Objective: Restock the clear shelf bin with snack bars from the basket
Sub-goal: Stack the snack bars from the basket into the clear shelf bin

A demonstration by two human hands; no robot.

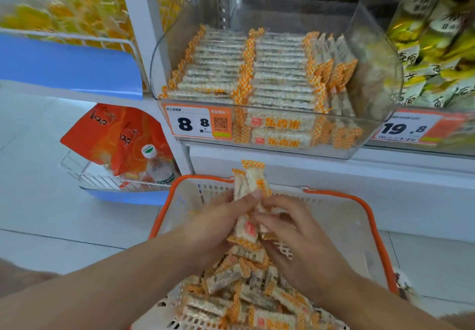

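Frame centre: left hand (pixel 218 223) and right hand (pixel 295 237) together grip a bundle of snack bars (pixel 248 201) above basket (pixel 370 216). Clear shelf bin (pixel 377 72), upper centre, partly stocked.

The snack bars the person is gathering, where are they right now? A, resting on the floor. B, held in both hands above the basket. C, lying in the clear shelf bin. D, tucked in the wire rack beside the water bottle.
B: the left hand and right hand together grip a bunch of snack bars above the orange-rimmed basket, below the clear shelf bin.
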